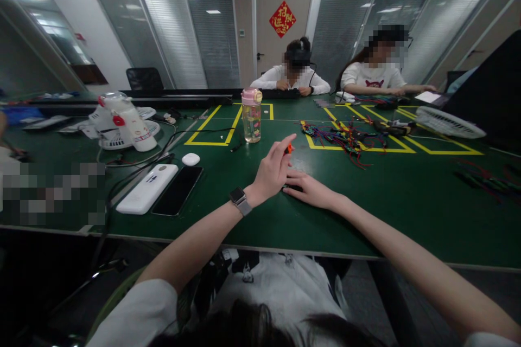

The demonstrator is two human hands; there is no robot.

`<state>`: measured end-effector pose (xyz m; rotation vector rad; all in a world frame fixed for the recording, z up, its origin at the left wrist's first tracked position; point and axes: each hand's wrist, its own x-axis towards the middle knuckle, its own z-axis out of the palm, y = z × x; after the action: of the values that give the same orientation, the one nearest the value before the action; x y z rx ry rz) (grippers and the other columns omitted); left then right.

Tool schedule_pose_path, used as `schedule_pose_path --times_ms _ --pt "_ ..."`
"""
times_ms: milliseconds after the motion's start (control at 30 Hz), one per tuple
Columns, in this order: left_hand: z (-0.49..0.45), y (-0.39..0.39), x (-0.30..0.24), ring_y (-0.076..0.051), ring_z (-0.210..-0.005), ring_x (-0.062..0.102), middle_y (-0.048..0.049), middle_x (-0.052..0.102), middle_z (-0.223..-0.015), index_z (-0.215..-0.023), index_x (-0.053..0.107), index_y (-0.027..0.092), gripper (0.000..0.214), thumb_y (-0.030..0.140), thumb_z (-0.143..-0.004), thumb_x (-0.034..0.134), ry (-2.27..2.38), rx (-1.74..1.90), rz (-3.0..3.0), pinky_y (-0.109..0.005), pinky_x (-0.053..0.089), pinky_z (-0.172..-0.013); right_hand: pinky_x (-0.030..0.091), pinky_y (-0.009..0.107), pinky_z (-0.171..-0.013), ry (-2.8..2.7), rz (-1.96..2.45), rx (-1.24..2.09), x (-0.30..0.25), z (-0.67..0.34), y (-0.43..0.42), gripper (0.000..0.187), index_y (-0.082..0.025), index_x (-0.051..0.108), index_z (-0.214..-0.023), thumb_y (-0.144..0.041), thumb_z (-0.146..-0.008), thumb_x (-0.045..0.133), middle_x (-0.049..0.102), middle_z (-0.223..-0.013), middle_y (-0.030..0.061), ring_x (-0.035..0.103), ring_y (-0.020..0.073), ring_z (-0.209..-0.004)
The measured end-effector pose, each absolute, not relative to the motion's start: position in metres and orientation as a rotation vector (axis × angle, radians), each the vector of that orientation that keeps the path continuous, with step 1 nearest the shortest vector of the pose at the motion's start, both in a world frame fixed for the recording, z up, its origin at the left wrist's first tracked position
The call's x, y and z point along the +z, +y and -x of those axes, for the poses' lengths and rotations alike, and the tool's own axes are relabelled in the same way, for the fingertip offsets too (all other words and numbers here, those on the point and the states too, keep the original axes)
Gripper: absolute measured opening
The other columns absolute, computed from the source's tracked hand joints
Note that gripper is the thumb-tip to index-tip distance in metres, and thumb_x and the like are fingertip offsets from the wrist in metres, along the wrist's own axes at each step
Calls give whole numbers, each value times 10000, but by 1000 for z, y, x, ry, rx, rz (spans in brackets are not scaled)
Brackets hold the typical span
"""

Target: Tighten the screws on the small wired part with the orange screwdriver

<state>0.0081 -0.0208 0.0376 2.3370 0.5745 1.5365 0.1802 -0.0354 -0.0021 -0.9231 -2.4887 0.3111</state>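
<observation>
Over the middle of the green table (252,233), my left hand (272,171) is raised with its fingers closed on a small orange object (289,148). Only a bit of orange shows past the fingers, so its kind is unclear. A watch (240,200) is on my left wrist. Just below and to the right, my right hand (311,190) rests low on the tabletop, fingers bent and pointing left. Something small and dark seems to lie under its fingertips, too hidden to name. The two hands are close together, the left partly in front of the right fingertips.
A pink-lidded bottle (251,116) stands beyond my hands. Left lie a white power bank (147,190), a phone (178,191) and a white case (190,159). Wired circuit boards (345,138) are piled right. A white bottle (136,124) leans on a fan (108,127). Two people sit opposite.
</observation>
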Motion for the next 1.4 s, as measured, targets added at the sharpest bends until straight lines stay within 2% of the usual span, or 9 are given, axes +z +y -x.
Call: schedule_pose_path --times_ms 167,333,433,700,833,1033,1133,1267,1400 --pt "-6 -20 43 -109 -743 585 -46 578 -1016 -1329 408 234 349 258 -981 394 613 1544 -2440 -262 533 -722 431 436 -1041 -2477 906 316 -4 -180 -35 331 -261 610 -1254 -272 -937 514 520 -1382 69 525 248 -1217" --pt "-3 -18 45 -129 -796 597 -57 601 -1057 -1317 416 215 373 296 -957 469 663 1640 -2491 -263 528 -729 420 447 -1049 -2482 929 309 -5 -181 -35 363 -266 575 -1295 -267 -936 518 495 -1408 72 515 251 -1232" --pt "-2 -16 44 -126 -781 583 -45 607 -1008 -1263 459 212 336 319 -946 496 649 1647 -2522 -251 514 -709 423 446 -1045 -2483 955 302 -5 -181 -36 361 -257 579 -1292 -273 -936 520 504 -1399 82 518 253 -1229" --pt "-3 -16 46 -115 -781 530 -30 524 -919 -1093 585 201 207 300 -912 569 615 1876 -2449 -236 476 -702 399 440 -1067 -2494 991 307 -5 -180 -35 357 -245 583 -1289 -298 -944 504 503 -1400 89 499 250 -1253" --pt "-3 -17 47 -122 -787 522 -31 524 -890 -1085 589 187 176 243 -930 527 678 1910 -2398 -248 473 -737 387 449 -1075 -2492 989 307 -8 -181 -33 364 -245 582 -1291 -307 -940 507 496 -1408 86 486 255 -1267" --pt "1 -14 46 -137 -874 565 -59 573 -978 -1158 523 167 242 174 -969 373 665 1781 -2332 -267 473 -800 378 448 -1083 -2493 999 309 -9 -182 -32 368 -249 580 -1294 -325 -944 497 499 -1407 86 480 256 -1277" --pt "3 -12 48 -141 -886 559 -50 570 -974 -1073 565 178 186 212 -961 421 650 1823 -2340 -266 469 -799 378 447 -1084 -2495 1021 294 -10 -182 -32 372 -256 575 -1300 -330 -945 495 497 -1409 83 478 254 -1280" --pt "2 -11 50 -129 -807 535 -32 542 -911 -999 605 185 133 269 -925 532 693 1907 -2326 -255 461 -758 386 449 -1078 -2481 1022 302 -10 -182 -33 368 -250 581 -1293 -332 -945 496 498 -1408 89 480 256 -1279" --pt "1 -11 50 -133 -814 535 -38 555 -907 -1071 583 175 180 228 -950 460 742 1847 -2325 -261 458 -769 385 457 -1075 -2468 1007 320 -9 -182 -33 361 -246 590 -1284 -331 -946 495 507 -1400 93 482 260 -1278"
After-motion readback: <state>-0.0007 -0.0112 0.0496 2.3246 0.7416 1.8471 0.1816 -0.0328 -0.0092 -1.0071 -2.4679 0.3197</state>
